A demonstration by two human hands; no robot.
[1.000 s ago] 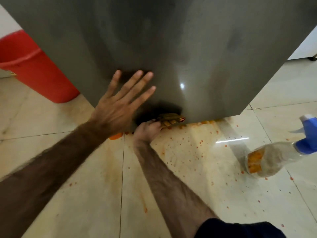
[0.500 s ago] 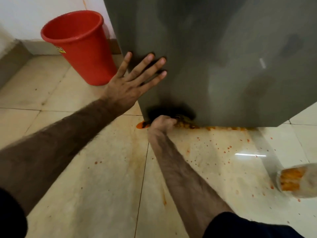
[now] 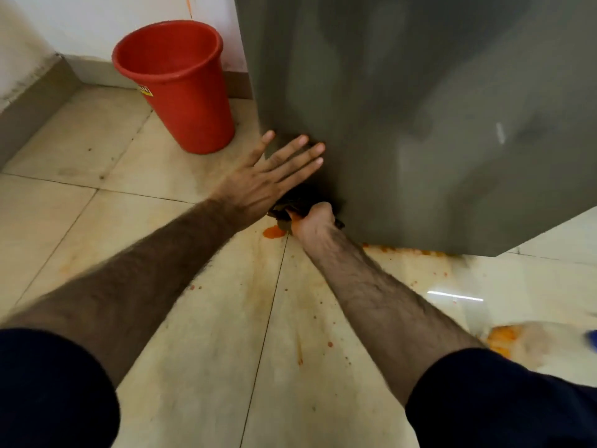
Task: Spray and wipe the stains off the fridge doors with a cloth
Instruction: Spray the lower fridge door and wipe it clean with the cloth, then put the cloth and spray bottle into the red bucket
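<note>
The grey fridge door (image 3: 420,124) fills the upper right of the view. My left hand (image 3: 268,179) lies flat and spread against its lower left corner. Just below, my right hand (image 3: 315,223) is closed on a dark, stained cloth (image 3: 284,210), pressed to the door's bottom edge at that corner. Orange stains (image 3: 403,250) run along the floor under the door's bottom edge. The spray bottle (image 3: 529,342) lies blurred on the floor at the right edge, partly cut off.
A red bucket (image 3: 181,82) stands on the tiles left of the fridge, near the white wall. An orange blob (image 3: 274,232) and small orange spatters mark the beige tiled floor (image 3: 193,334) in front of the fridge.
Both hands have slid left along the door to its lower left corner, the right one taking the cloth along the bottom edge. The view has swung left, bringing the bucket fully into sight.
</note>
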